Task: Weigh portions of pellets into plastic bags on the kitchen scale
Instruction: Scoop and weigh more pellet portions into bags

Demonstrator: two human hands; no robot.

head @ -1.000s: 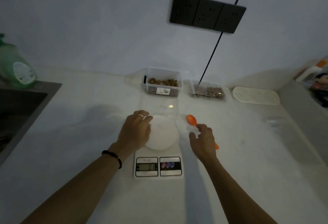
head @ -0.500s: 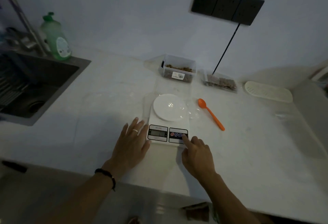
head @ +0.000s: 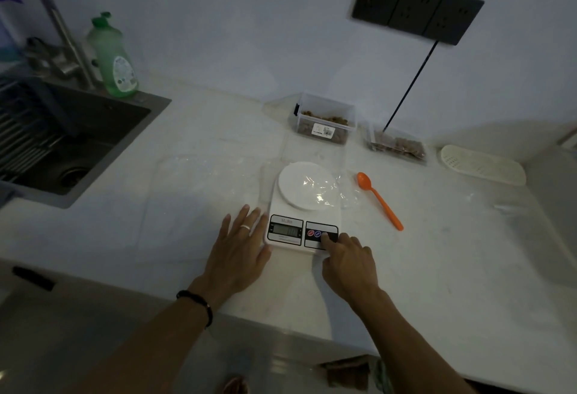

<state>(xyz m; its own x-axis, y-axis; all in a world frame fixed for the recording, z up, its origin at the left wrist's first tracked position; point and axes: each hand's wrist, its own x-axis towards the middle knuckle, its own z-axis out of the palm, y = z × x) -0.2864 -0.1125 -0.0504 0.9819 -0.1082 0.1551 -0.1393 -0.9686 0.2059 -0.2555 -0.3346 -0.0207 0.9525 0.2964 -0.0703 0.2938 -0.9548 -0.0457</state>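
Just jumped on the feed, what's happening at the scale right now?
A person is setting up the kitchen scale. The right hand presses a fingertip on its button panel, while the left hand lies flat on the counter against the scale's left edge. A clear plastic bag lies on the platform, with no pellets visible in it. The orange spoon lies untouched to the right; the pellet tub sits behind.

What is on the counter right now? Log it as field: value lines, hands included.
scale: kitchen scale, clear plastic bag lying over its round platform
left hand: left hand flat on the counter beside the scale
right hand: right hand, forefinger on the button panel
spoon: orange spoon, right of the scale
pellets: clear tub and low tray by the wall
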